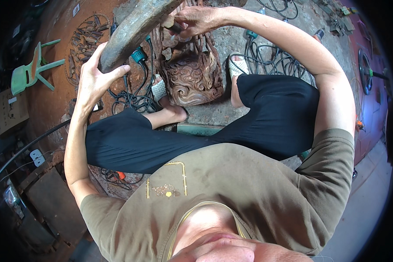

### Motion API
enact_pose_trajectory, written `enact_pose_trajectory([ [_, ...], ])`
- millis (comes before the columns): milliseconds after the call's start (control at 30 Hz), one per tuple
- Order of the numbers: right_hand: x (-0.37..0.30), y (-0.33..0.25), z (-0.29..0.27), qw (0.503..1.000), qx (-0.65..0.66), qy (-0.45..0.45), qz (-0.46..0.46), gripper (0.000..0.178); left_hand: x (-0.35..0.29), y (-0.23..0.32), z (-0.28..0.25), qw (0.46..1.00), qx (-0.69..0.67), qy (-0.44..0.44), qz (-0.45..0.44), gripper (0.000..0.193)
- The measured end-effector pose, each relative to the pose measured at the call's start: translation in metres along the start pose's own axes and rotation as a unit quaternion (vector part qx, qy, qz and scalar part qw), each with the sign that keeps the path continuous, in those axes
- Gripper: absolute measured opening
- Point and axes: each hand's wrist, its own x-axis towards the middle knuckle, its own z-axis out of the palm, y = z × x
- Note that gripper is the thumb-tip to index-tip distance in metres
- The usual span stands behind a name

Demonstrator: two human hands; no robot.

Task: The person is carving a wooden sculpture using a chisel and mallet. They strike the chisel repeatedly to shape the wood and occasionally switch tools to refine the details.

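A long, curved, rough grey slab (133,32) slants across the upper part of the head view, close to the camera. Its lower end sits in my left hand (96,76), between the thumb and the fingers. At the top centre my right hand (196,19) is closed around a short wooden piece (169,22), partly hidden by the fingers, beside the slab's edge. Below it, between my feet, stands a carved wooden piece (194,78), reddish brown with deep swirling relief. Its upper part is partly covered by the slab and my right hand.
Dark cables (273,56) lie coiled on the floor at right, and more cables with a teal power tool (138,55) at left. Small carving tools (85,41) are spread out at far left near a green plastic chair (32,70). A cardboard box (12,111) stands beyond.
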Motion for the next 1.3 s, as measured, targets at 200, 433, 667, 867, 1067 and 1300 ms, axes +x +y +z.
enact_pose_trajectory([
  [200, -0.005, -0.006, 0.003, 0.991, 0.071, 0.078, -0.079, 0.039, -0.002, -0.001, 0.001, 0.999, 0.044, -0.003, 0.006, 0.067],
  [433, -0.01, -0.01, 0.007, 0.987, 0.034, 0.106, -0.114, 0.03, -0.005, 0.0, 0.002, 0.998, 0.046, -0.02, 0.03, 0.066],
  [667, -0.016, 0.027, 0.033, 0.959, 0.19, 0.159, -0.14, 0.037, 0.0, 0.004, -0.004, 0.999, -0.012, -0.007, -0.042, 0.071],
  [867, -0.028, -0.007, -0.013, 0.996, 0.013, 0.09, -0.019, 0.038, -0.003, -0.006, -0.013, 0.997, -0.064, 0.027, -0.04, 0.075],
  [1067, -0.026, -0.016, -0.006, 0.983, 0.121, 0.133, -0.045, 0.04, -0.005, -0.004, -0.009, 0.997, -0.064, 0.022, -0.032, 0.074],
  [1300, -0.018, -0.019, -0.009, 0.995, 0.078, 0.05, 0.04, 0.035, -0.002, -0.003, -0.004, 1.0, 0.0, -0.012, -0.012, 0.07],
])
